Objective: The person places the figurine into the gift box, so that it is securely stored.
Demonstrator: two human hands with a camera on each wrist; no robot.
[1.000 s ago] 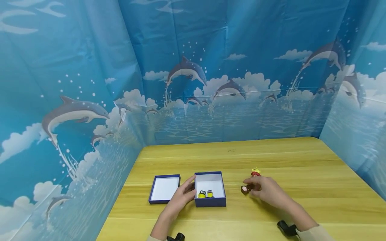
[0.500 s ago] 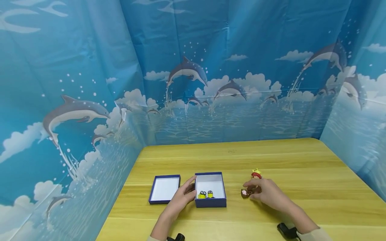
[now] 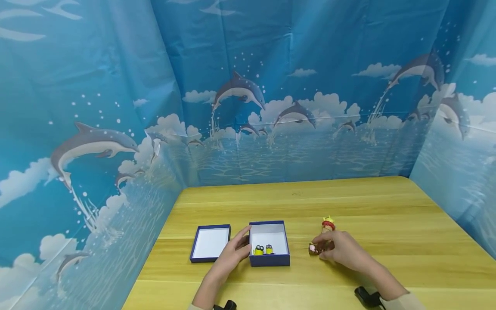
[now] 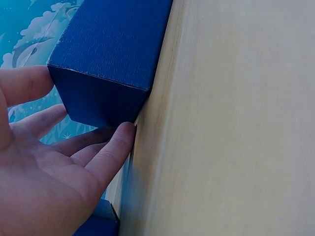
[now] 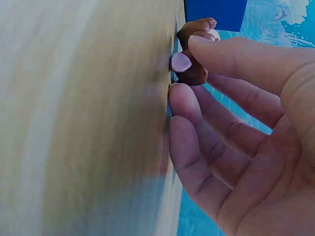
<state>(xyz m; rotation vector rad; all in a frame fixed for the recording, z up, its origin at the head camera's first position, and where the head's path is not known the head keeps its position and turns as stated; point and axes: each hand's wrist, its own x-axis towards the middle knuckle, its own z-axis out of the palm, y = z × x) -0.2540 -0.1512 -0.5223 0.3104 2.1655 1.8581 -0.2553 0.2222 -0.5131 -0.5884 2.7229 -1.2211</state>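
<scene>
My left hand [image 3: 231,254] lies against the left side of an uncovered blue box [image 3: 270,260], its fingers spread and touching the wall. Two small yellow minion figures, one [image 3: 259,250] left of the other [image 3: 269,249], are inside the box near its front wall. To the right of the box, my right hand [image 3: 345,251] pinches a small brown toy figure [image 5: 194,72] with a pink patch, low at the tabletop. My fingers hide part of it. Just behind that hand is a figure with a yellow top and red band [image 3: 328,223], its lower part partly covered.
Left of the box lies the blue-edged lid [image 3: 210,244], its white inside facing up. The wooden table [image 3: 294,202] reaches back to a blue curtain [image 3: 248,155] printed with dolphins, which also hangs along both sides.
My right hand and the brown figure have shifted slightly toward me, so more of the red-banded figure behind shows. The left hand and the box have stayed put.
</scene>
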